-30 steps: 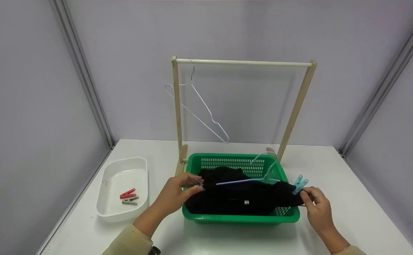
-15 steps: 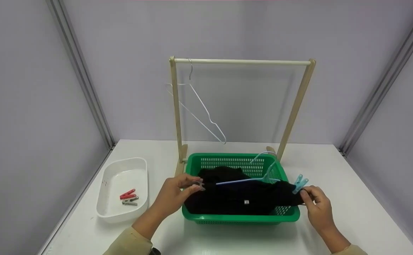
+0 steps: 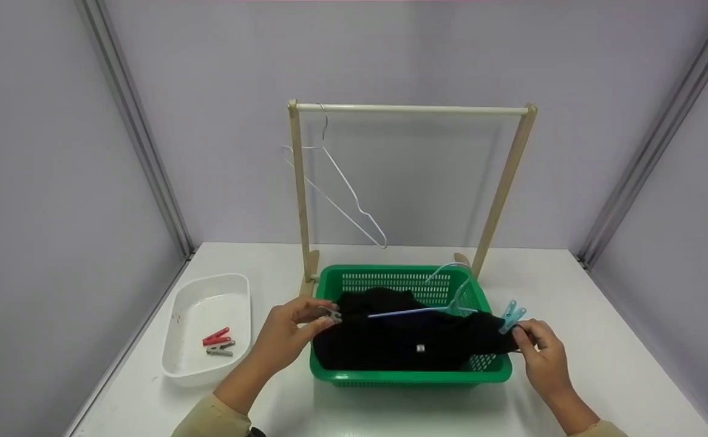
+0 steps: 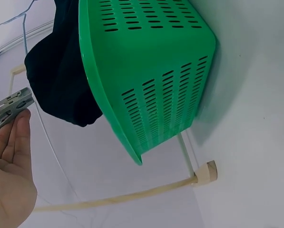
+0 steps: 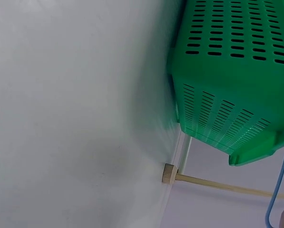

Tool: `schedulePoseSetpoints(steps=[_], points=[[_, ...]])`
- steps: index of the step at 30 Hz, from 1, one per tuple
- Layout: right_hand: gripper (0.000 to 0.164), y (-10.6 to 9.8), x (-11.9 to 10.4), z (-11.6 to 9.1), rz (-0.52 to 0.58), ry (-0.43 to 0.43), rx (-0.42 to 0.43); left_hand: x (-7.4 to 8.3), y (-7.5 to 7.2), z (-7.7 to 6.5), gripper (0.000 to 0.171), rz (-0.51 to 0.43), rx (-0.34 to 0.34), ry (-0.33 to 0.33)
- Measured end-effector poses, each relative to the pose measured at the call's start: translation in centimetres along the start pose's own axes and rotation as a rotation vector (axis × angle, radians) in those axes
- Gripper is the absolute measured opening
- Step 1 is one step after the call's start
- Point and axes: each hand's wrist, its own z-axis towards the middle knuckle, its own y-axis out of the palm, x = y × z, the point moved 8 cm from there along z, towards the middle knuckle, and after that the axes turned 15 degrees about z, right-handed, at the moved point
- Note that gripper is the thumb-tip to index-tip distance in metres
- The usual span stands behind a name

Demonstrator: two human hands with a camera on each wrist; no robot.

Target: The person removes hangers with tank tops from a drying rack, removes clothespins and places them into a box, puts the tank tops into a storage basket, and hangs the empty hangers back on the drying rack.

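Note:
In the head view my left hand [image 3: 287,334] pinches a grey clothespin [image 3: 332,314] by the left end of a black garment [image 3: 390,340]. The left wrist view shows that clothespin [image 4: 13,107] between thumb and fingers, apart from the dark cloth [image 4: 61,71]. The garment lies over a light blue hanger [image 3: 415,312] across the green basket [image 3: 411,376]. A light blue clothespin [image 3: 512,317] clips the garment's right end. Just below it, my right hand [image 3: 543,352] pinches the cloth and hanger end; only a fingertip shows in the right wrist view, near the blue hanger [image 5: 279,185].
Behind the basket stands a wooden rack [image 3: 411,109], with a white hanger [image 3: 345,179] hooked at its left. A white tray [image 3: 175,328] on the left holds a red clothespin [image 3: 217,336] and a grey one [image 3: 220,348]. Panels enclose the table.
My left hand has shifted slightly left with the grey clothespin, away from the garment's end. The right hand keeps its hold on the garment's right end.

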Motion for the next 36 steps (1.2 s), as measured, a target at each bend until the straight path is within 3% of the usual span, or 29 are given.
schedulePoseSetpoints(steps=[7, 14, 25, 32, 36], points=[[0.015, 0.1, -0.2, 0.1, -0.003, -0.013, -0.002, 0.1, -2.2, -0.4, 0.029, 0.061, 0.062, -0.003], [0.015, 0.4, -0.5, 0.3, 0.012, -0.058, -0.01, 0.0, -5.1, -1.4, 0.032, 0.146, 0.183, 0.008], [0.016, 0.1, -0.6, 0.7, 0.004, -0.065, -0.008, -0.8, -9.1, -3.1, 0.039, 0.182, 0.343, 0.008], [0.016, 0.1, -0.5, 0.6, 0.009, -0.037, -0.032, -2.5, -11.1, -4.4, 0.04, 0.16, 0.419, -0.049], [0.015, 0.1, -0.4, 0.5, 0.01, -0.014, -0.043, -4.1, -11.8, -5.0, 0.038, 0.18, 0.446, -0.139]])
